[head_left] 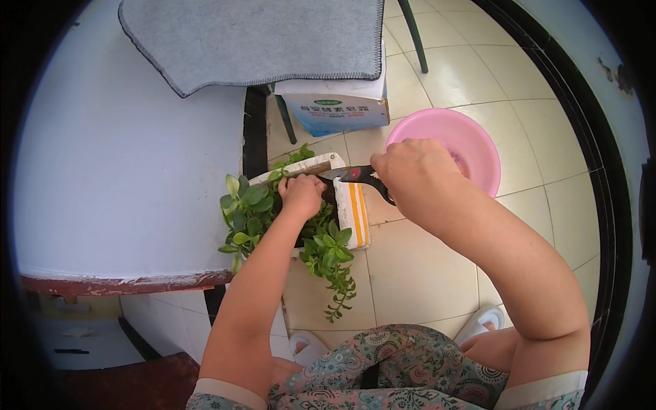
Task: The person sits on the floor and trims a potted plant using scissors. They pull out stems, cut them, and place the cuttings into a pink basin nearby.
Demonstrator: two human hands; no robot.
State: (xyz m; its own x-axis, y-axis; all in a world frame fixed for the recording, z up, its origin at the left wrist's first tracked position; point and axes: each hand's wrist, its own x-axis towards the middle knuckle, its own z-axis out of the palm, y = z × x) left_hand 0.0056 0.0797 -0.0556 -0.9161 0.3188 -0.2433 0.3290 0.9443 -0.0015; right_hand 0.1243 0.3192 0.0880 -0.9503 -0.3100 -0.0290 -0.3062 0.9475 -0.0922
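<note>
My right hand [418, 176] grips the black handles of a pair of scissors [354, 173] with a red spot at the pivot. The blades point left, over the rim of a white foam planter box [353, 217] with yellow stripes. Close to the blade tips, my left hand [303, 196] reaches into the box with its fingers curled down among the stems; what they pinch is hidden. Green leafy plants [251, 205] crowd the box's left side, and a trailing shoot [333, 256] hangs over its near edge. Dark soil shows between the leaves.
A pink basin [486, 154] stands on the tiled floor [424, 273] behind my right hand, with small bits inside. Beyond the planter are a cardboard box [335, 113] and a grey felt cloth [273, 41] above it. A white wall [130, 171] rises at left.
</note>
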